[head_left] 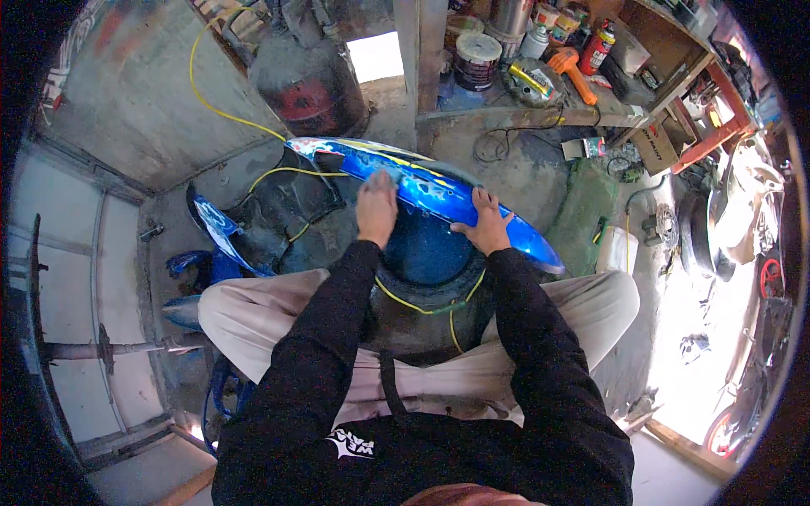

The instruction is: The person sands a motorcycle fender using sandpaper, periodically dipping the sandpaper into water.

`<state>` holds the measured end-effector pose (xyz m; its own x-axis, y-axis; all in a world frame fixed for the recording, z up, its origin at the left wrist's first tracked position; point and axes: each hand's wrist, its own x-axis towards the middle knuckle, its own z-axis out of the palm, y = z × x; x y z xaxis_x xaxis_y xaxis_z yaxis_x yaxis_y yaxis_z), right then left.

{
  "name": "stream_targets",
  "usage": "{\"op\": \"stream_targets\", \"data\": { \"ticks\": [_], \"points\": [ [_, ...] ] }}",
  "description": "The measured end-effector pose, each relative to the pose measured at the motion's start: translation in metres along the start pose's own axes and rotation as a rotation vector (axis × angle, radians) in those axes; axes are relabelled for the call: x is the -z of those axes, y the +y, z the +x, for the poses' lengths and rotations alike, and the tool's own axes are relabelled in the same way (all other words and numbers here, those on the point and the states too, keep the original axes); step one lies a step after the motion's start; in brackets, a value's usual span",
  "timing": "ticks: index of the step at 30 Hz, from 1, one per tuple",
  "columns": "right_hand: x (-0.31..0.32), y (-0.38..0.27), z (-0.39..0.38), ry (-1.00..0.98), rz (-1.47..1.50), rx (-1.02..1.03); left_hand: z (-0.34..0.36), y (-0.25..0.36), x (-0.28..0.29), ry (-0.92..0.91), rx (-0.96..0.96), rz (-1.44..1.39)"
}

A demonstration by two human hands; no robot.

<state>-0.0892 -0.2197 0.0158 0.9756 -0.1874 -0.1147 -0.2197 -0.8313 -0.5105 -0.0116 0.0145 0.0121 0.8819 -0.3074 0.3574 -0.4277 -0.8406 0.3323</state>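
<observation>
cluttered workshop ground of grey concrete spreads around a seated person, with a wooden shelf (650, 93) of cans and spray tins at the far right corner and a rusty red gas cylinder (308, 80) standing at the far edge. across the rim of a dark round drum (426, 287) between the knees lies a long glossy blue plastic motorcycle fairing panel (439, 190), running from far left to near right. the left hand (376, 207) lies flat on the panel's upper left stretch, fingers together, pressing what may be a small blue-grey rubbing pad (380, 179) (too blurred to be sure). the right hand (488, 223) rests spread on the panel's lower right part, fingers apart, steadying it and gripping nothing. judging by the surface, the rubbing looks partway: mottled, scuffed patches show near the left end, while the right end gleams untouched. another blue panel (221, 232) waits on the ground at left, beside a yellow hose (228, 114).
</observation>
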Motion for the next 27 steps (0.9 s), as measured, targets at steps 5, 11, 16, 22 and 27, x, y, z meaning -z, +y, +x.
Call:
{"op": "stream_targets", "data": {
  "ticks": [5, 11, 16, 22, 27],
  "points": [
    [-0.003, 0.001, 0.001, -0.019, -0.018, -0.001, -0.023, 0.008, -0.017, -0.047, -0.296, -0.003],
    [-0.003, 0.003, 0.001, 0.008, 0.003, 0.016, -0.004, -0.021, -0.011, -0.072, 0.025, 0.071],
    [0.0, 0.001, 0.002, -0.023, -0.019, -0.001, -0.008, -0.012, -0.007, -0.098, -0.125, 0.123],
    [0.001, 0.001, 0.0, -0.015, -0.003, 0.015, -0.015, -0.019, -0.011, -0.094, -0.223, 0.107],
    [0.002, 0.0, 0.0, -0.01, 0.008, 0.011, 0.006, -0.046, -0.001, -0.054, 0.092, 0.046]
  ]
}}
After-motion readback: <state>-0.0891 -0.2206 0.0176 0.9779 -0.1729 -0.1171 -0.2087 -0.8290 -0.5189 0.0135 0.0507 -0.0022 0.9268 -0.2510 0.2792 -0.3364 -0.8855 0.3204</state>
